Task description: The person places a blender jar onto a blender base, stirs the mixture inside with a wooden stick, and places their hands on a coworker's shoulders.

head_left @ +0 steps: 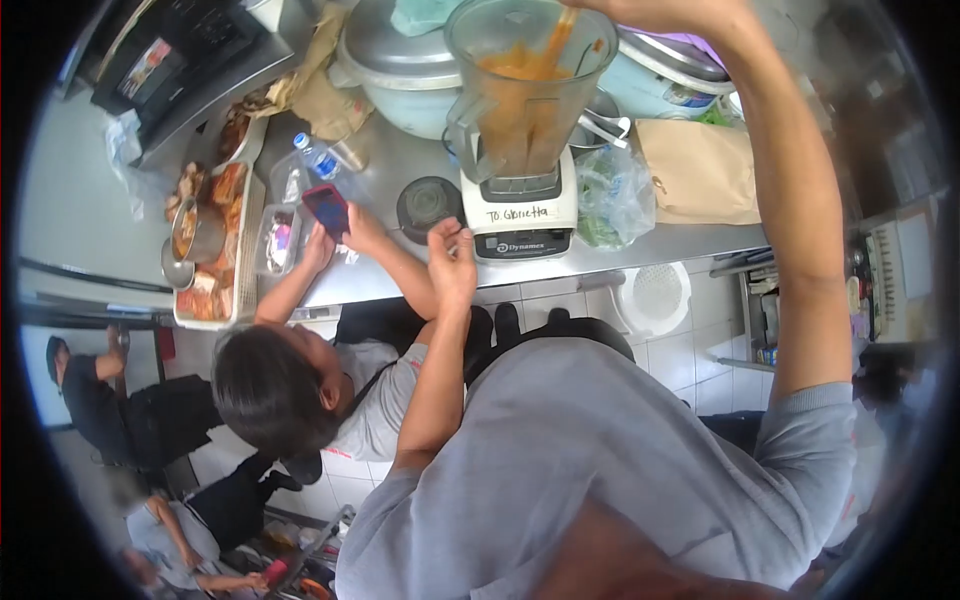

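A blender with a clear jug (515, 130) and a white and black base (520, 225) stands on the steel counter. Orange mixture (520, 75) partly fills the jug, and an orange stick-like utensil (560, 38) leans out of its top. Over the jug's right rim is my right hand (650, 10), cut by the top edge of the view; its fingers are around the utensil's upper end. My left hand (452, 262) hovers at the counter's front edge, left of the base, fingers loosely curled with nothing in them. Beside it lies a round black lid (430, 205).
At the left, a co-worker holds a phone (326, 210) over the counter (375, 270). Food trays (215, 300) and a water bottle (316, 158) lie beyond. Large pots (400, 60) stand behind. A plastic bag (612, 195) and paper bag (700, 170) are right of the blender.
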A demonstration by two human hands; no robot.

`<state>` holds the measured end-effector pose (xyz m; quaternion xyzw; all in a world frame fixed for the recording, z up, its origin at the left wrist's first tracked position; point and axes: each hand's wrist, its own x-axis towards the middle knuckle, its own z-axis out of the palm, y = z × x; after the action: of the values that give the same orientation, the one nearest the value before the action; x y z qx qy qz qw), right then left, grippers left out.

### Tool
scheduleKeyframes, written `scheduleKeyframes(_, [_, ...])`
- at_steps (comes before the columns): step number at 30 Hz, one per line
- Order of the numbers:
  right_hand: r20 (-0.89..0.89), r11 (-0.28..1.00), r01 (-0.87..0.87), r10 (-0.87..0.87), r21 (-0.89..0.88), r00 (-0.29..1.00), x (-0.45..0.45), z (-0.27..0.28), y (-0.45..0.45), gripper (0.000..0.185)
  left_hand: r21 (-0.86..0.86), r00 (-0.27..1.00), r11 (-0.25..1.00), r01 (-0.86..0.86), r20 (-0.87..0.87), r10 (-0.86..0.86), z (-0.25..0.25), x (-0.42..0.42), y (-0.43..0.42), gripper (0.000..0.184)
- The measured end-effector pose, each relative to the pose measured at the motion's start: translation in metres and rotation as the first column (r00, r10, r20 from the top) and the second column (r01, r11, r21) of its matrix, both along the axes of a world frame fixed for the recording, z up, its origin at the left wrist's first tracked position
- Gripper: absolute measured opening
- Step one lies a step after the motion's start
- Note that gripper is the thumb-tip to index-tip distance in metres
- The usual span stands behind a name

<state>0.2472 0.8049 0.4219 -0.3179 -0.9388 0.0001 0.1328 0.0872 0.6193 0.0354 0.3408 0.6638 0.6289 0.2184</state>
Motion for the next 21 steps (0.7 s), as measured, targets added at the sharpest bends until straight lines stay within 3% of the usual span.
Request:
scheduleKeyframes(5, [-0.249,0.992,-0.04,0.009,-0.118,0.968,0.009,-0.004,-0.005,0.02,-0.186,0.999,0.982,-0.007,0.05,0.017,-0.035,0.009,-0.017,0.03])
scheduleKeyframes(7, [-0.386,0.985,-0.042,-0.026,-0.168,0.922,0.009,-0.014,-0.012,0.022,-0.27,0.999,0.962,-0.036,0.015,0.041,-0.007,0.019,-0.019,0.033])
scheduleKeyframes(9, [-0.447,0.989,-0.065,-0.001,-0.134,0.895,0.009,-0.034,-0.002,0.023,-0.417,0.994,0.903,0.105,0.031,-0.102,0.033,0.03,-0.02,0.042])
scheduleKeyframes(10, [-0.497,0.993,-0.073,0.017,-0.094,0.868,0.009,-0.044,0.004,0.025,-0.423,0.995,0.901,0.094,0.02,-0.094,0.026,0.028,-0.016,0.042])
scheduleKeyframes(11, [-0.529,0.99,-0.083,0.012,-0.111,0.848,0.008,-0.053,0.008,0.026,-0.375,0.977,0.914,0.157,0.195,-0.088,0.01,0.022,-0.01,0.043])
scheduleKeyframes(12, [-0.538,0.989,-0.09,0.014,-0.115,0.843,0.01,-0.058,0.008,0.026,-0.314,0.927,0.926,0.211,0.363,-0.088,0.005,0.019,-0.007,0.045])
scheduleKeyframes(14, [-0.579,0.991,-0.118,0.06,-0.063,0.813,0.013,-0.062,0.009,0.026,-0.339,0.938,0.919,0.203,0.337,-0.083,0.014,0.022,-0.004,0.044])
scheduleKeyframes(16, [-0.581,0.986,-0.137,0.055,-0.098,0.812,0.015,-0.06,0.01,0.026,-0.499,0.986,0.851,0.164,0.117,-0.122,0.052,0.036,-0.005,0.041])
scheduleKeyframes(17, [-0.573,0.988,-0.133,0.064,-0.08,0.817,0.015,-0.059,0.01,0.026,-0.499,0.986,0.851,0.165,0.114,-0.124,0.044,0.036,-0.005,0.041])
scheduleKeyframes(19, [-0.562,0.991,-0.119,0.067,-0.055,0.824,0.016,-0.054,0.012,0.026,-0.345,0.956,0.921,0.18,0.28,-0.082,0.02,0.032,0.0,0.04])
scheduleKeyframes(21, [-0.456,0.986,-0.137,0.08,-0.093,0.886,0.014,-0.046,0.017,0.026,-0.337,0.955,0.919,0.206,0.274,-0.113,0.019,0.03,-0.004,0.039])
